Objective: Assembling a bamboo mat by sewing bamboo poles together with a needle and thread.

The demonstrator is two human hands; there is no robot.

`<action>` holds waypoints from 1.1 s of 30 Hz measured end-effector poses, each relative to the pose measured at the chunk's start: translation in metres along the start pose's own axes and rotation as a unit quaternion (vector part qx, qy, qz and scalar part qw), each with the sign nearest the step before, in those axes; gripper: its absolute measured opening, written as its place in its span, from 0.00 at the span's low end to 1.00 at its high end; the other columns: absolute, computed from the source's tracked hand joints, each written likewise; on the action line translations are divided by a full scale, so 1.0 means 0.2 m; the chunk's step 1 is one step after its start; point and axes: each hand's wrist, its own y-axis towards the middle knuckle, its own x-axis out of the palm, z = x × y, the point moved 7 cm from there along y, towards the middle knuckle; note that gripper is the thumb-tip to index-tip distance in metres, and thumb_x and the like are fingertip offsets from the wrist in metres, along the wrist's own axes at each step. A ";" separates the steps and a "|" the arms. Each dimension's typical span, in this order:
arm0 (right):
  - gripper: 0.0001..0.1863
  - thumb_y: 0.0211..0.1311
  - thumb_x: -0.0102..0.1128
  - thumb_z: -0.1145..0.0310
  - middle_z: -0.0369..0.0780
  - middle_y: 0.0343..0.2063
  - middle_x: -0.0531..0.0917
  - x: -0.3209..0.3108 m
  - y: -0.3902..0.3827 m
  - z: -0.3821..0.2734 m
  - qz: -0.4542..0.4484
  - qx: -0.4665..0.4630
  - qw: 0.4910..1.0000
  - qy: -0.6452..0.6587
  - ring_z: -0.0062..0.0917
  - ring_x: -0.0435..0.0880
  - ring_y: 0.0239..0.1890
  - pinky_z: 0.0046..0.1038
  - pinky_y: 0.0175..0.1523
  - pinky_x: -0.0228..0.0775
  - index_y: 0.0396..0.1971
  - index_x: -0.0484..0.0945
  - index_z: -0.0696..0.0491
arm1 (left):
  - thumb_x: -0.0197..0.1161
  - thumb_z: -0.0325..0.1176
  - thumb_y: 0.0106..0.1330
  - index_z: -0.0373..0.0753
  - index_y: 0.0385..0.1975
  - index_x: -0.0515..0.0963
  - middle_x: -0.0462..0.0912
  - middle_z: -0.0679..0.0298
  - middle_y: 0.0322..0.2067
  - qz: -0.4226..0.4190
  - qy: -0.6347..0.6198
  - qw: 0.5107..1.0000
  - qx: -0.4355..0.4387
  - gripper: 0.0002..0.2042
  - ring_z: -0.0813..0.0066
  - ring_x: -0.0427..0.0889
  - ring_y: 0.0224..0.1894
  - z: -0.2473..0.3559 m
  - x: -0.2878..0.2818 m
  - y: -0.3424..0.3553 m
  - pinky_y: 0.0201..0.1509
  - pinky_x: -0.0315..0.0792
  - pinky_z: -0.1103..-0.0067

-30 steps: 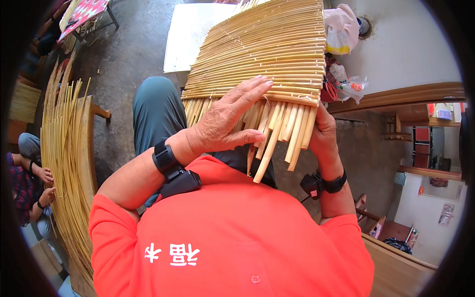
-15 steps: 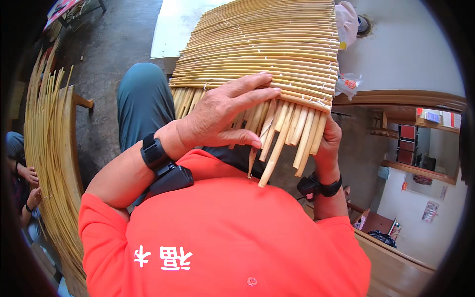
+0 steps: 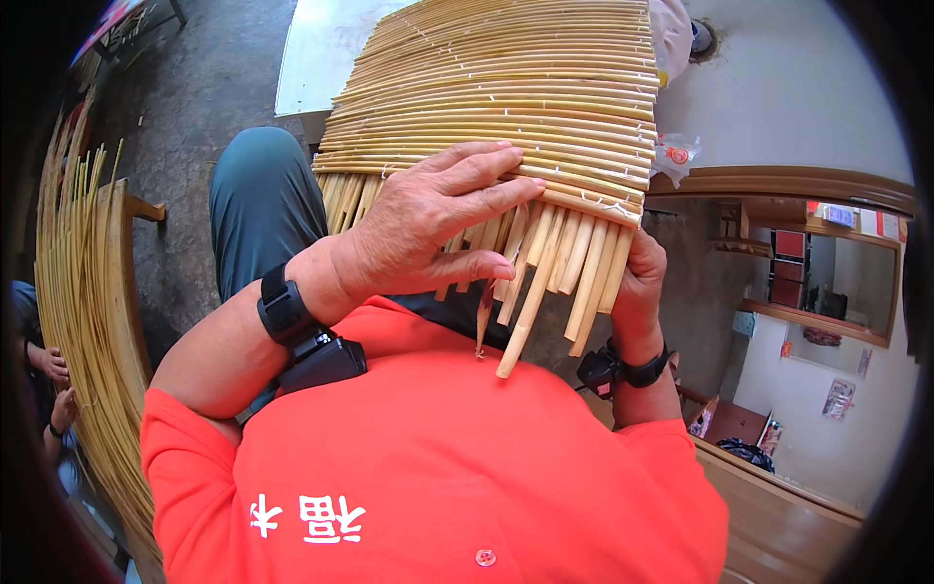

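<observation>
A mat of pale yellow reeds point(image 3: 496, 107), bound in rows with white string, slopes away in front of me. From under its near edge stick out several loose reed ends point(image 3: 574, 248) of uneven length. My left hand point(image 3: 423, 219) lies across that edge, its fingers stretched flat on the last rows and its thumb over the reed ends. Below the thumb hangs a thin reddish-brown pointed strip point(image 3: 484, 316). At the mat's near right corner, my right hand point(image 3: 642, 277) grips the edge beside the reed ends; most of its fingers are hidden underneath.
Long thin reeds point(image 3: 73, 282) lie along a wooden bench point(image 3: 122, 263) on the left, where another person's hands point(image 3: 58, 389) touch them. A white board point(image 3: 321, 58) is behind the mat. Plastic bags point(image 3: 673, 156) and a wooden-framed mirror point(image 3: 827, 263) are on the right.
The whole view has shifted a little, with mat and hands now slightly further left. Both hands keep nearly the same places on the mat.
</observation>
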 end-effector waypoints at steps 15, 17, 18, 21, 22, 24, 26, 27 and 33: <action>0.18 0.61 0.49 0.85 0.40 0.44 0.83 0.01 0.01 0.01 -0.005 0.003 1.000 0.002 0.20 0.79 0.47 0.23 0.53 0.70 0.51 0.76 0.59 | 0.66 0.49 0.54 0.38 0.57 0.72 0.71 0.51 0.57 0.001 -0.005 1.000 -0.007 0.32 0.52 0.69 0.60 0.01 0.01 0.00 0.61 0.66 0.66; 0.18 0.61 0.49 0.85 0.40 0.44 0.83 0.01 0.02 0.00 -0.007 -0.005 1.000 0.008 0.20 0.79 0.47 0.23 0.53 0.70 0.51 0.76 0.59 | 0.66 0.49 0.54 0.38 0.57 0.71 0.71 0.51 0.57 0.001 -0.004 1.000 -0.010 0.32 0.52 0.69 0.60 0.02 0.01 0.00 0.61 0.66 0.66; 0.18 0.61 0.50 0.85 0.40 0.44 0.83 0.02 0.02 0.00 -0.008 -0.008 1.000 0.013 0.20 0.79 0.47 0.23 0.53 0.70 0.51 0.76 0.59 | 0.66 0.49 0.54 0.38 0.57 0.71 0.71 0.51 0.57 0.003 -0.002 1.000 -0.010 0.32 0.52 0.69 0.60 0.02 0.01 0.00 0.62 0.66 0.66; 0.18 0.61 0.51 0.85 0.40 0.45 0.83 0.02 0.02 0.00 -0.008 -0.017 1.000 0.014 0.21 0.79 0.47 0.23 0.53 0.70 0.50 0.76 0.59 | 0.66 0.50 0.54 0.38 0.57 0.71 0.71 0.51 0.57 0.007 -0.003 1.000 -0.018 0.32 0.52 0.69 0.60 0.02 0.01 -0.01 0.62 0.66 0.66; 0.18 0.61 0.51 0.85 0.40 0.45 0.83 0.02 0.02 0.00 -0.007 -0.020 1.000 0.012 0.21 0.79 0.47 0.23 0.53 0.70 0.50 0.76 0.59 | 0.66 0.50 0.55 0.38 0.57 0.71 0.71 0.51 0.57 0.008 -0.007 1.000 -0.024 0.32 0.53 0.69 0.60 0.02 0.01 -0.01 0.62 0.66 0.66; 0.17 0.61 0.51 0.85 0.40 0.44 0.83 0.02 0.02 0.01 -0.004 -0.015 0.999 0.028 0.20 0.79 0.47 0.23 0.54 0.70 0.50 0.77 0.59 | 0.66 0.50 0.55 0.38 0.57 0.71 0.71 0.51 0.57 0.005 -0.006 1.000 -0.024 0.32 0.53 0.69 0.60 0.01 0.02 -0.01 0.62 0.66 0.66; 0.18 0.61 0.51 0.84 0.40 0.45 0.82 0.02 0.02 0.02 -0.007 -0.015 0.999 0.039 0.20 0.79 0.48 0.24 0.54 0.70 0.51 0.76 0.59 | 0.66 0.49 0.55 0.38 0.57 0.72 0.71 0.52 0.57 0.006 -0.006 1.000 -0.022 0.32 0.53 0.69 0.60 0.02 0.02 -0.01 0.62 0.66 0.66; 0.18 0.61 0.51 0.84 0.40 0.46 0.82 0.03 0.02 0.02 -0.012 -0.020 0.999 0.042 0.20 0.79 0.48 0.24 0.54 0.70 0.52 0.75 0.59 | 0.66 0.49 0.55 0.38 0.57 0.72 0.71 0.52 0.57 0.009 -0.003 1.000 -0.018 0.32 0.53 0.69 0.60 0.02 0.02 0.00 0.62 0.66 0.66; 0.22 0.63 0.51 0.82 0.40 0.51 0.79 0.03 0.03 0.02 -0.038 -0.012 0.999 0.008 0.21 0.77 0.52 0.25 0.56 0.69 0.58 0.69 0.57 | 0.64 0.51 0.56 0.41 0.58 0.72 0.71 0.51 0.56 0.001 -0.011 1.000 -0.026 0.31 0.53 0.69 0.59 0.01 0.00 0.01 0.61 0.66 0.66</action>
